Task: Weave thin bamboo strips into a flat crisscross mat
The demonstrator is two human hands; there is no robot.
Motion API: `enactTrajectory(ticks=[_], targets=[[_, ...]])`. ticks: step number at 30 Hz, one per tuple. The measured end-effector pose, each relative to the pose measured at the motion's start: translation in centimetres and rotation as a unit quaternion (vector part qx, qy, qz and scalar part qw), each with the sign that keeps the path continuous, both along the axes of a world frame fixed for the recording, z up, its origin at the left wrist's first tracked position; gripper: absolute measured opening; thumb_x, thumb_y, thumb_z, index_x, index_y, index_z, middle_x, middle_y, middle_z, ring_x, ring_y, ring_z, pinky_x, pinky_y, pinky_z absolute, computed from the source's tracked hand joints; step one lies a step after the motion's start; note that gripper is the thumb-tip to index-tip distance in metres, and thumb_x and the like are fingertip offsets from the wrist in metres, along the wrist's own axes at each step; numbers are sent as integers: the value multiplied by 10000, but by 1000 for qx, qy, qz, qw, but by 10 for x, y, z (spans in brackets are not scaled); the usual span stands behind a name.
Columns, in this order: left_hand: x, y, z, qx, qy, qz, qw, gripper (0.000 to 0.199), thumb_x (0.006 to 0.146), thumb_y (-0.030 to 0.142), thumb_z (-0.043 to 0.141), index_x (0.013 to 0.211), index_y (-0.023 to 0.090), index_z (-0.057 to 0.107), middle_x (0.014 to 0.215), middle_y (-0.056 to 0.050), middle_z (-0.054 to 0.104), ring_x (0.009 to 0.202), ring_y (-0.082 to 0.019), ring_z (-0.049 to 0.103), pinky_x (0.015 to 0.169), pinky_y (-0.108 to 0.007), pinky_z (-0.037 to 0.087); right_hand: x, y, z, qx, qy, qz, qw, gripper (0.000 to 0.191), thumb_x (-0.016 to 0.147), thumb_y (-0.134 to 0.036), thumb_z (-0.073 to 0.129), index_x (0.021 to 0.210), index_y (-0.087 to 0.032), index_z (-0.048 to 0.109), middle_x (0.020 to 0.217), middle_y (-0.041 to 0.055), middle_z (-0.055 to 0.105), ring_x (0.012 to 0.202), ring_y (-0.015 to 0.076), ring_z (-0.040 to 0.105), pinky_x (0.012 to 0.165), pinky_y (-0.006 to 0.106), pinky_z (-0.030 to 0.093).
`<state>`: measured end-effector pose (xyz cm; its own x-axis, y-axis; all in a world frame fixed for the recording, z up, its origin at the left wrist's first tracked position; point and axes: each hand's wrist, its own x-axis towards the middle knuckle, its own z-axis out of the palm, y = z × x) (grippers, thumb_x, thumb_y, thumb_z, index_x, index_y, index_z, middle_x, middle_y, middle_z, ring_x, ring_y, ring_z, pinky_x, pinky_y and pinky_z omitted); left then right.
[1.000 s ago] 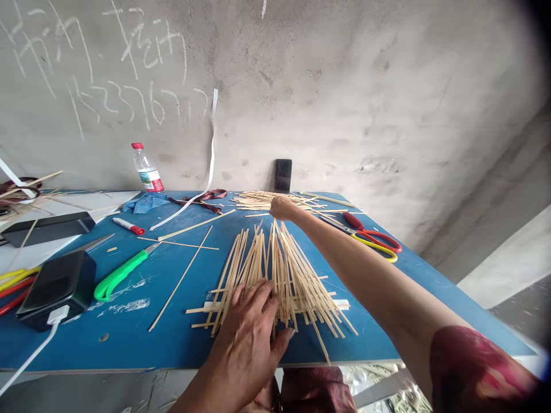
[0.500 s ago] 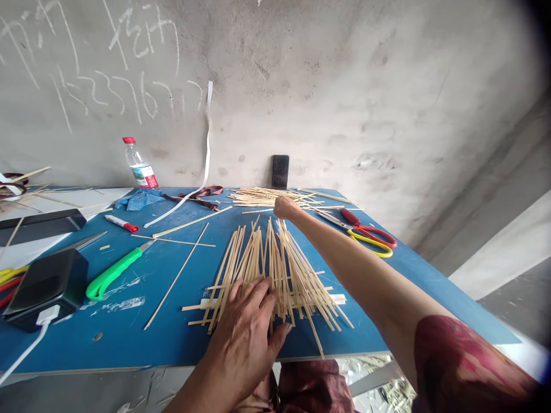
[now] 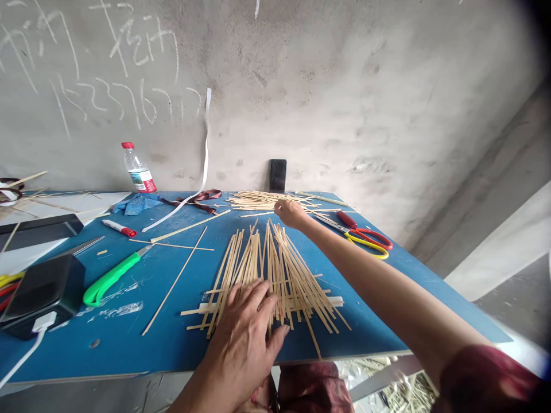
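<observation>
My left hand (image 3: pixel 247 321) lies flat, fingers outstretched, on the near ends of a fan of thin bamboo strips (image 3: pixel 293 269), pressing on them. A few cross strips and a white bar (image 3: pixel 338 301) run sideways through the fan, partly hidden by this hand. At the back of the table my right hand (image 3: pixel 290 212) is at a second pile of bamboo strips (image 3: pixel 253 199). Its fingers are curled together at the pile's near edge, and what is between them, if anything, is too small to make out.
Scissors with red and yellow handles (image 3: pixel 370 241) lie right of my right forearm. On the left are a green-handled knife (image 3: pixel 112 278), a red-capped marker (image 3: pixel 120 228), a black box with a cable (image 3: pixel 47 292) and a bottle (image 3: pixel 140 172). A phone (image 3: pixel 278 175) leans on the wall.
My right hand stays at the back pile, its fingers turned slightly and a little lower. My left hand keeps its place on the fan. The whole view has shifted a little.
</observation>
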<state>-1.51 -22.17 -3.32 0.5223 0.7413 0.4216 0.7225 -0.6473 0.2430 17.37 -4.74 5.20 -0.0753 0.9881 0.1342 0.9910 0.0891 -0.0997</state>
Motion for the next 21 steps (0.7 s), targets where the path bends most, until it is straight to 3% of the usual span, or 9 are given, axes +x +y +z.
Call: enactTrajectory(ticks=[3,5,7,9,13,21], targets=[[0,-1,2,4,-4,-6,1000,313,888,347,591,1176,241,650,1338,-62,603,1251,-287,523,1107,-549,348,6,-63,-10,12,0,55,998,280,1021,-228,396,1023,-131,659,983,83,656,880,167,619,796,315,494],[0,-1,3,7,0,-6,1000,294,882,335,602,1150,229,661,1327,-72,608,1234,-289,535,1104,-551,352,9,-112,-23,9,0,96,995,299,1014,-200,382,967,-171,676,987,65,651,872,148,602,769,270,466],[0,-2,4,10,7,-3,1000,274,880,331,605,1114,207,676,1325,-90,609,1228,-299,539,1100,-552,358,12,-154,-36,9,-17,164,986,243,980,-183,437,916,-193,672,1002,67,637,926,176,572,775,287,450],[0,-2,4,12,12,-2,1000,278,879,340,605,1101,191,684,1331,-105,606,1236,-308,534,1099,-551,359,12,-180,-46,15,-48,175,983,186,958,-206,480,929,-213,663,1067,84,620,969,217,547,766,330,446],[-1,-2,3,8,11,-2,1000,316,885,353,601,1147,193,673,1341,-103,602,1252,-303,524,1112,-552,342,10,-192,-55,22,-81,135,987,164,954,-250,494,1034,-238,637,1132,89,601,1018,257,527,791,389,441],[-2,-4,2,18,2,-8,1000,275,890,338,603,1108,186,673,1320,-100,607,1243,-290,529,1110,-541,343,6,-189,-61,35,-118,102,987,190,969,-252,444,1069,-251,605,1098,95,591,991,259,535,747,377,417]])
